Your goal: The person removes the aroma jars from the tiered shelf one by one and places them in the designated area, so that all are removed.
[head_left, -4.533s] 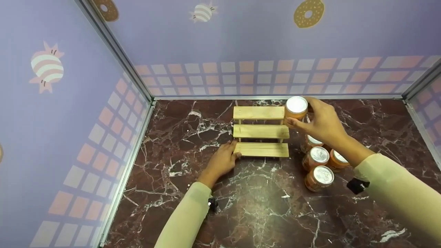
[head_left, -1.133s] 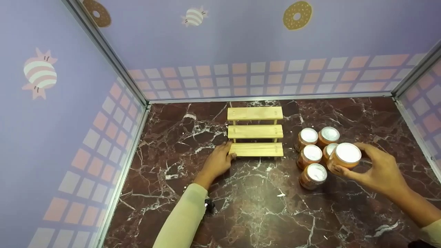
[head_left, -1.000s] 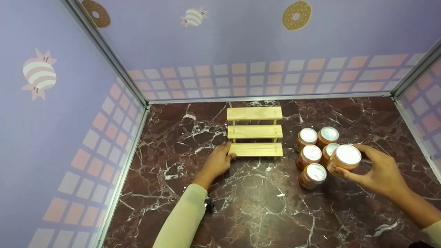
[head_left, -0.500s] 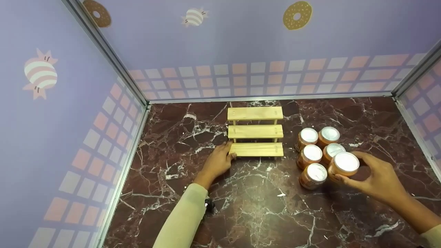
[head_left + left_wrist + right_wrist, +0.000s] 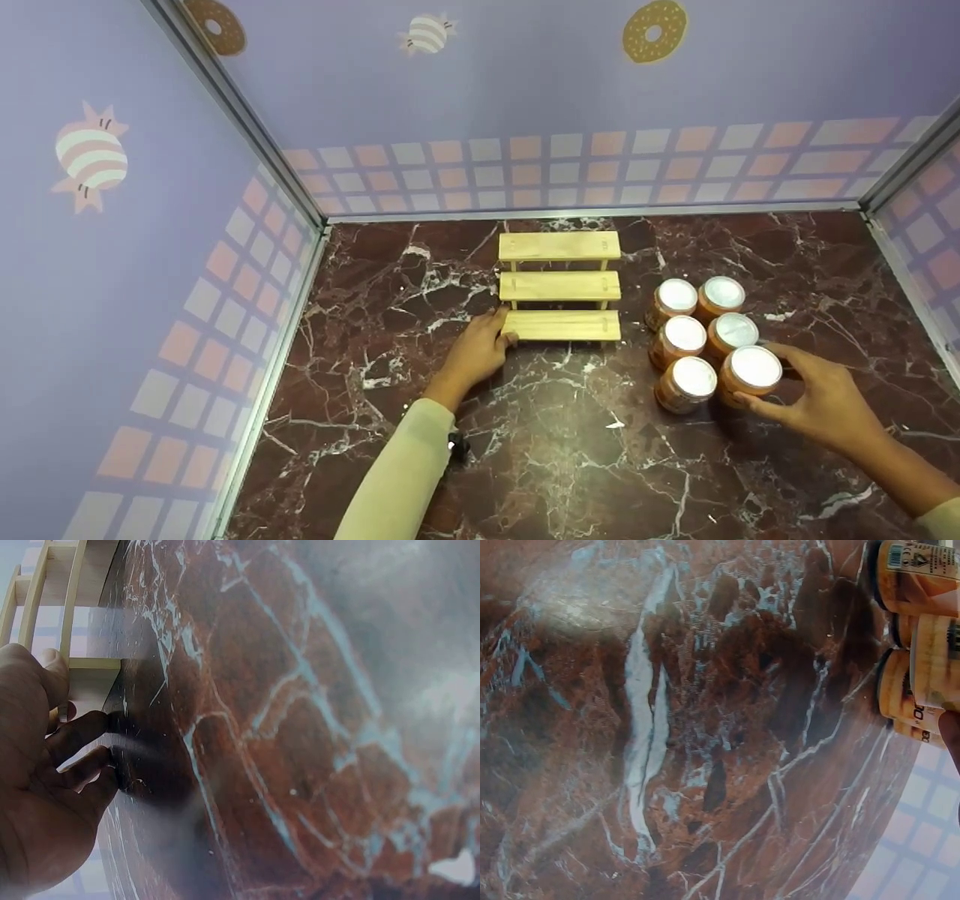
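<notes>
A three-step wooden shelf [image 5: 561, 286] stands on the marble-patterned table, its boards bare. My left hand [image 5: 475, 349] holds the left end of its lowest board; in the left wrist view the thumb [image 5: 54, 679] lies against the wood and the other fingers curl near the tabletop. At the right, my right hand [image 5: 831, 405] grips an orange jar [image 5: 753, 370] with a pale lid, thumb on the near side. Several like jars [image 5: 684, 334] stand upright in a tight cluster beside it. Whether the held jar's base touches the table I cannot tell.
A purple wall [image 5: 480, 82] with donut and candy prints closes off the back. Another such wall [image 5: 90, 285] rises on the left, and a third [image 5: 926, 240] on the right. The dark marbled tabletop [image 5: 577, 465] stretches in front of the shelf.
My right hand has carried the jar from beside the shelf's top board to the right and nearer, then lowered it next to the other jars. The left hand has stayed at the shelf.
</notes>
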Tool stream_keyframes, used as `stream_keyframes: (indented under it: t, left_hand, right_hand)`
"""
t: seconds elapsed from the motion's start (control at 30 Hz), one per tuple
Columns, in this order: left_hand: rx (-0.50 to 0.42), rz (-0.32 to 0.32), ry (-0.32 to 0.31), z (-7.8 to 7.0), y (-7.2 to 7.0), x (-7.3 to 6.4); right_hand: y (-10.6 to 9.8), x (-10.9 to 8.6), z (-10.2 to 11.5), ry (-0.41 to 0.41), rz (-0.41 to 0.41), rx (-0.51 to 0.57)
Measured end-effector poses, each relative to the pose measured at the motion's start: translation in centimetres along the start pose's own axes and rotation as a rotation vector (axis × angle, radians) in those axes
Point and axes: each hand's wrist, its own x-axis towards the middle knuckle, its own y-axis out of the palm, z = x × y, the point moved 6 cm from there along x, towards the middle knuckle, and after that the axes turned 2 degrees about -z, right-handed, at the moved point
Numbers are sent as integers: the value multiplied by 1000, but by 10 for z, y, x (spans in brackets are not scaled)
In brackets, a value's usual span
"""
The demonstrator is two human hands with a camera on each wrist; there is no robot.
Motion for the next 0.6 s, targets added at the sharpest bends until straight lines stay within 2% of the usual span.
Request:
stream_keyframes:
  t: [0.2, 0.43, 0.6]
  left_hand:
    - [0, -1, 3, 2, 1, 1]
    - [-7, 23, -17, 3, 2, 1]
    - [1, 39, -27, 2, 1, 0]
  right_hand:
    - [10, -6, -4, 14, 32, 26]
    - [18, -10, -9, 50, 85, 0]
    - [21, -11, -11, 53, 89, -26]
